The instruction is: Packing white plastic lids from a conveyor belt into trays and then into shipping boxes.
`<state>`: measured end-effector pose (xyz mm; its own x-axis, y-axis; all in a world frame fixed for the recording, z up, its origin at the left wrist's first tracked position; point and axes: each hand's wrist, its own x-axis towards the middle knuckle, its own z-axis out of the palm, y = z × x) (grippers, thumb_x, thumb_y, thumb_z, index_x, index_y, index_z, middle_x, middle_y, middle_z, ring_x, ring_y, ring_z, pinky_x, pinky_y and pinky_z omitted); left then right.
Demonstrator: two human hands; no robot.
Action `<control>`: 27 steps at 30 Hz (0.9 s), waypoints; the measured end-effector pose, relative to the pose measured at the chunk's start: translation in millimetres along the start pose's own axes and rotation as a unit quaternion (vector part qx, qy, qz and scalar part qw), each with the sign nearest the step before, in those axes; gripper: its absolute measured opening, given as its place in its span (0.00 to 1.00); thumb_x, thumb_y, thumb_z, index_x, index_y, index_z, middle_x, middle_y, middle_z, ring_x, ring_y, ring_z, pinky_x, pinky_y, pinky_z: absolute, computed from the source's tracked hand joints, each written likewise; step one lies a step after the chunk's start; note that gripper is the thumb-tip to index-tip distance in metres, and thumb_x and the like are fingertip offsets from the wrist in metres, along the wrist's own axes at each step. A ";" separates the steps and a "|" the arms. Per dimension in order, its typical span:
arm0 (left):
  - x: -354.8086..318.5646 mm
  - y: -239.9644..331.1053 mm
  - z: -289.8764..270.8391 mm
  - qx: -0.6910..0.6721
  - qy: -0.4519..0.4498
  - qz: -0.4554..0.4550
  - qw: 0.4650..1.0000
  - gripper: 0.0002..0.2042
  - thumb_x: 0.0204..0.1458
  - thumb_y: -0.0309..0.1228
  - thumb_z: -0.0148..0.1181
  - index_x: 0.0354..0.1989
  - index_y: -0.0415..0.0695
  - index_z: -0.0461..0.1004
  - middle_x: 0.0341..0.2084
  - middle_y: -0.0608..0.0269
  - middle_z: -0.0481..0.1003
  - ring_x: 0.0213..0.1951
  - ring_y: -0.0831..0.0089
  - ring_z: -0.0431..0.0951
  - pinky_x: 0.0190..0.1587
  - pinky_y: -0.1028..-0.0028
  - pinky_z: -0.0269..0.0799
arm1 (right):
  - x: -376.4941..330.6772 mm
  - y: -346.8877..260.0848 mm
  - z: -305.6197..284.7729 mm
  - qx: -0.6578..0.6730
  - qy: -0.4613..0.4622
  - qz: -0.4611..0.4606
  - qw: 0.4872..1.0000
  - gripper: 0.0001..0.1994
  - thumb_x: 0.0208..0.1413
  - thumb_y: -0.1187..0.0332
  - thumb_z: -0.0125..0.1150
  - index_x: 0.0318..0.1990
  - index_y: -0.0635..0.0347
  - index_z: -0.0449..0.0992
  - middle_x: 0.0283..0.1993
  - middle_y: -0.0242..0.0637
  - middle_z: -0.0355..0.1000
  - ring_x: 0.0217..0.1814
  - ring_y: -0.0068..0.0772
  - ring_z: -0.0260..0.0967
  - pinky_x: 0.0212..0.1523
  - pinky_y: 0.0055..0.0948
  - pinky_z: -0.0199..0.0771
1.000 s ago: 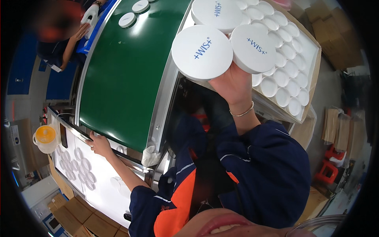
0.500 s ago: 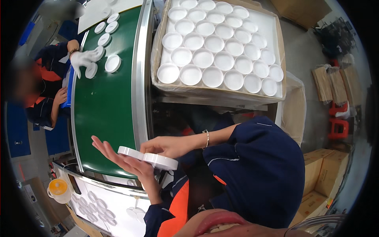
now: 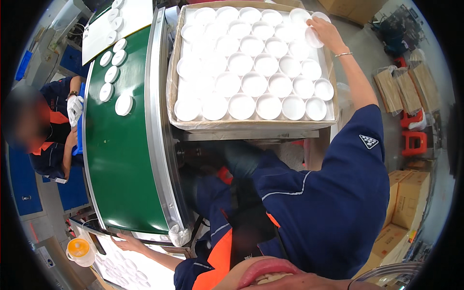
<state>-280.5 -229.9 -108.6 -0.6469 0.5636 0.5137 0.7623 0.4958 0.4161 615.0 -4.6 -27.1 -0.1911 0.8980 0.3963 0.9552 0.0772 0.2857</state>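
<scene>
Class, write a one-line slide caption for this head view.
Right hand lifts white lids from a full carton beside a green conveyor.

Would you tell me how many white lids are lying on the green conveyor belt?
6 lids on the green belt: one farthest, two side by side, then one, another, the nearest. More lie beyond on the white section.

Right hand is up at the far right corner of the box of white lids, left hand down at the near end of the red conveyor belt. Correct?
Not quite: the conveyor belt is green, not red, as the head view shows. The rest stands: the right hand is at the far right corner of the box of white lids, the left hand at the belt's near end.
</scene>
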 end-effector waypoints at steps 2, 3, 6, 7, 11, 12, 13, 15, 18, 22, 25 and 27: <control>-3.5 -31.8 11.1 0.048 -0.015 -0.045 0.998 0.27 0.63 0.50 0.40 0.62 0.42 0.61 0.59 0.45 0.62 0.63 0.50 0.55 0.59 0.52 0.58 | -0.4 15.6 15.5 -0.033 -0.002 -0.046 0.998 0.12 0.51 0.74 0.53 0.44 0.53 0.69 0.39 0.36 0.69 0.43 0.39 0.71 0.39 0.37 0.71; -6.0 -38.4 13.4 0.048 -0.015 -0.045 0.998 0.27 0.63 0.50 0.40 0.62 0.42 0.61 0.59 0.45 0.62 0.63 0.50 0.55 0.59 0.52 0.58 | 0.2 17.1 19.9 -0.065 -0.007 -0.091 0.994 0.12 0.52 0.73 0.52 0.44 0.53 0.69 0.40 0.36 0.70 0.44 0.37 0.70 0.40 0.35 0.71; -8.9 -47.2 18.1 0.039 -0.006 -0.022 0.999 0.30 0.61 0.56 0.37 0.61 0.45 0.63 0.58 0.46 0.62 0.61 0.49 0.57 0.58 0.52 0.58 | 6.6 23.0 33.1 -0.063 -0.051 -0.079 0.994 0.11 0.53 0.74 0.51 0.44 0.55 0.69 0.39 0.37 0.69 0.45 0.39 0.69 0.42 0.37 0.69; -9.0 -46.4 19.0 0.038 -0.006 -0.022 0.999 0.30 0.61 0.56 0.37 0.61 0.45 0.63 0.58 0.46 0.62 0.61 0.49 0.57 0.58 0.52 0.58 | 7.0 25.1 37.7 -0.064 -0.051 -0.078 0.994 0.11 0.53 0.74 0.51 0.44 0.55 0.69 0.39 0.37 0.69 0.45 0.39 0.69 0.42 0.37 0.69; -9.1 -38.8 20.9 0.044 -0.014 -0.045 0.998 0.29 0.61 0.55 0.38 0.61 0.45 0.63 0.58 0.45 0.63 0.61 0.48 0.56 0.57 0.51 0.58 | 6.9 32.0 55.9 -0.058 -0.069 -0.038 0.995 0.11 0.52 0.74 0.50 0.44 0.54 0.70 0.39 0.38 0.69 0.45 0.38 0.69 0.42 0.36 0.69; -8.8 -41.8 19.4 0.043 -0.016 -0.042 0.998 0.29 0.61 0.54 0.38 0.60 0.45 0.63 0.58 0.44 0.63 0.61 0.48 0.57 0.58 0.51 0.58 | 7.4 31.0 57.8 -0.057 -0.068 -0.033 0.995 0.12 0.52 0.75 0.50 0.45 0.54 0.70 0.39 0.38 0.69 0.45 0.38 0.70 0.42 0.36 0.70; -8.9 -43.9 18.8 0.043 -0.018 -0.040 0.998 0.28 0.61 0.54 0.39 0.60 0.44 0.63 0.57 0.43 0.63 0.61 0.48 0.57 0.58 0.51 0.58 | 7.2 31.2 58.6 -0.057 -0.068 -0.034 0.996 0.12 0.52 0.75 0.50 0.45 0.54 0.70 0.39 0.38 0.69 0.45 0.38 0.70 0.42 0.36 0.70; -10.1 -44.8 19.7 0.044 -0.017 -0.043 0.998 0.28 0.61 0.53 0.39 0.60 0.44 0.63 0.57 0.43 0.62 0.61 0.48 0.57 0.58 0.51 0.58 | 5.5 28.6 58.3 -0.053 -0.050 -0.029 0.997 0.14 0.52 0.76 0.50 0.46 0.54 0.69 0.39 0.38 0.69 0.44 0.39 0.70 0.42 0.37 0.70; -9.6 -45.8 19.9 0.053 -0.018 -0.050 0.997 0.27 0.62 0.52 0.39 0.60 0.44 0.63 0.57 0.43 0.63 0.61 0.48 0.57 0.58 0.51 0.58 | -4.2 18.5 56.7 -0.011 -0.054 0.049 0.997 0.11 0.53 0.75 0.50 0.44 0.54 0.70 0.40 0.40 0.69 0.45 0.39 0.70 0.44 0.35 0.71; -4.9 -57.8 26.7 0.068 0.021 -0.021 0.997 0.24 0.60 0.48 0.45 0.57 0.44 0.68 0.53 0.48 0.69 0.56 0.48 0.66 0.57 0.51 0.59 | -13.7 9.1 51.4 0.015 -0.075 0.052 0.996 0.11 0.51 0.74 0.53 0.43 0.54 0.70 0.40 0.38 0.69 0.45 0.39 0.69 0.46 0.35 0.68; -5.8 -50.7 24.3 0.065 -0.015 -0.021 0.998 0.24 0.62 0.49 0.41 0.59 0.45 0.64 0.56 0.47 0.65 0.59 0.50 0.61 0.58 0.52 0.59 | -23.5 2.9 44.4 0.045 -0.042 0.059 0.996 0.10 0.50 0.72 0.57 0.42 0.53 0.71 0.40 0.36 0.69 0.47 0.38 0.67 0.49 0.35 0.66; -5.7 -49.5 24.8 0.068 -0.017 -0.028 0.997 0.25 0.62 0.50 0.41 0.59 0.45 0.64 0.56 0.47 0.65 0.59 0.50 0.61 0.58 0.52 0.59 | -25.7 1.8 41.5 0.055 -0.063 0.065 0.994 0.10 0.50 0.68 0.58 0.41 0.52 0.72 0.41 0.35 0.69 0.49 0.37 0.66 0.52 0.36 0.63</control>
<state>-315.1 -241.3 -150.7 -0.6897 0.5536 0.4667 0.7172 0.6106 0.3358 631.0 -9.5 -72.9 -0.0407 0.9501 0.3093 0.9902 -0.0030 0.1393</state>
